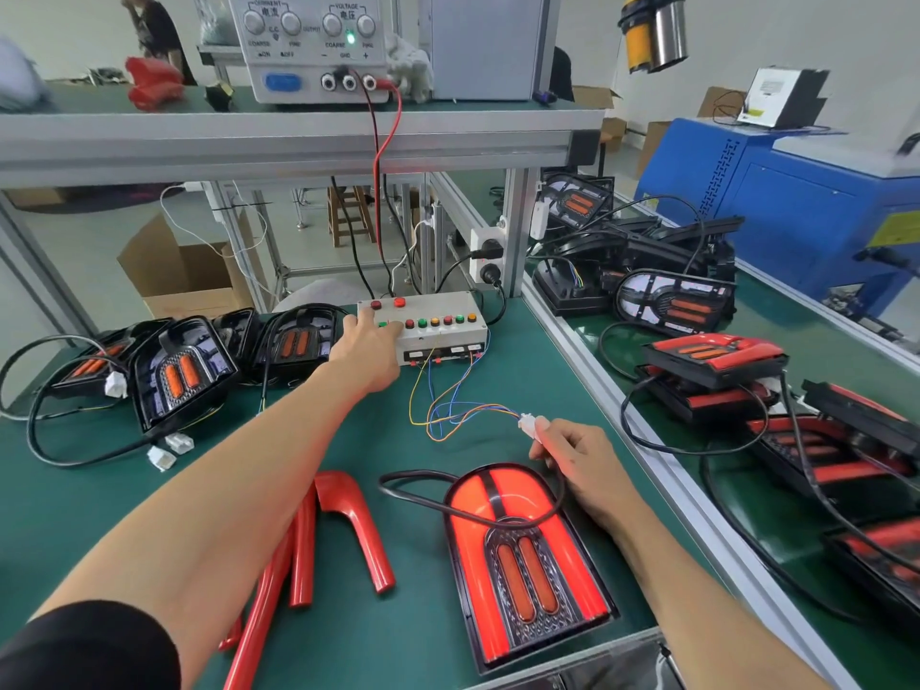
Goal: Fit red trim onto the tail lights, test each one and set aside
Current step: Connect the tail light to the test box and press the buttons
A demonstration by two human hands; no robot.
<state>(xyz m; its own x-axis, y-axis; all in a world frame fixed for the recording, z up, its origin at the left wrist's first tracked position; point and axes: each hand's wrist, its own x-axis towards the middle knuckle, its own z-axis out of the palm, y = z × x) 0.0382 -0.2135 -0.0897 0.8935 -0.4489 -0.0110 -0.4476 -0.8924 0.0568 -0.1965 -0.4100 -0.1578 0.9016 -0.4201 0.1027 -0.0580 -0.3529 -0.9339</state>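
With the left hand [371, 341] pressing the button box [438, 323] and the right hand [572, 453] pinching the plug [527, 421], the lit tail light [522, 555] looks rigid, glossy and scratch-prone, best lifted by its black edges.

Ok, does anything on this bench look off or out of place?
Nothing looks damaged or spilled. The lit tail light lies flat with its cable looped across its lens, and the red trims lie loose beside it, not yet fitted.
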